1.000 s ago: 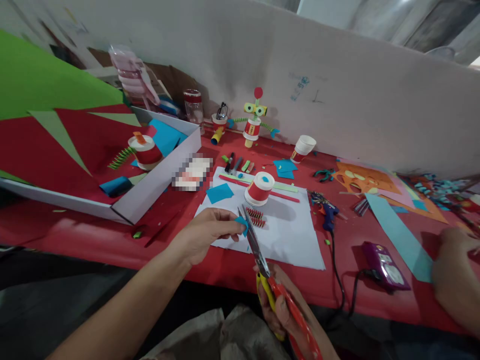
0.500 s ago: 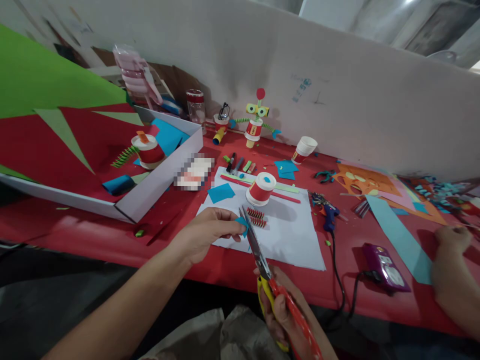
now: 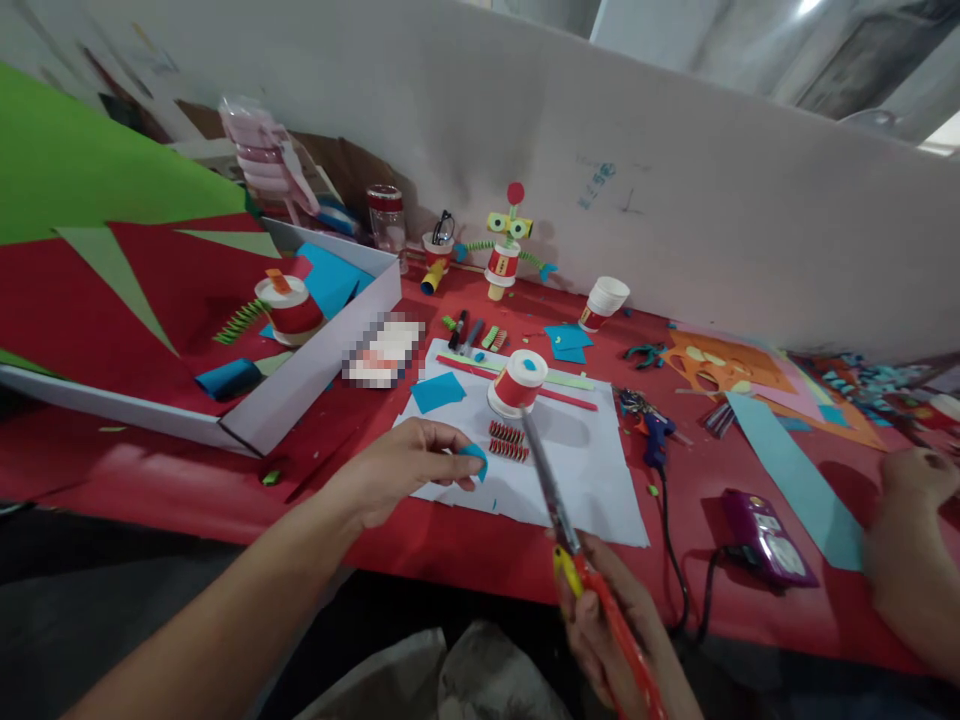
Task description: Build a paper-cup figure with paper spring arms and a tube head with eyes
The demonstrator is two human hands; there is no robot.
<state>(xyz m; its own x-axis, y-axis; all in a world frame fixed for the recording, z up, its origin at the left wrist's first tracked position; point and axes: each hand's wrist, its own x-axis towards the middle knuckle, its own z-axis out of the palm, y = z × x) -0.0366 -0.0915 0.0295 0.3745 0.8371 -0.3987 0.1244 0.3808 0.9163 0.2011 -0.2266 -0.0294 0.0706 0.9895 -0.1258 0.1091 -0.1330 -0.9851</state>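
on the worktop (image 3: 697, 490), a sheet (image 3: 592, 490) is carrying a cup (image 3: 514, 388), two springs (image 3: 507, 433) lying before it. a box (image 3: 322, 362) is standing left of the sheet, a glue gun (image 3: 658, 437) lying right. a figure (image 3: 502, 264) is standing behind the cup. scissors (image 3: 551, 492) in the right grip (image 3: 596, 640) are hovering right of a paper scrap (image 3: 478, 461) in the left grip (image 3: 412, 465).

A red-lidded clear jar (image 3: 388, 218) stands near a cup (image 3: 437, 252) holding glasses (image 3: 443, 228).
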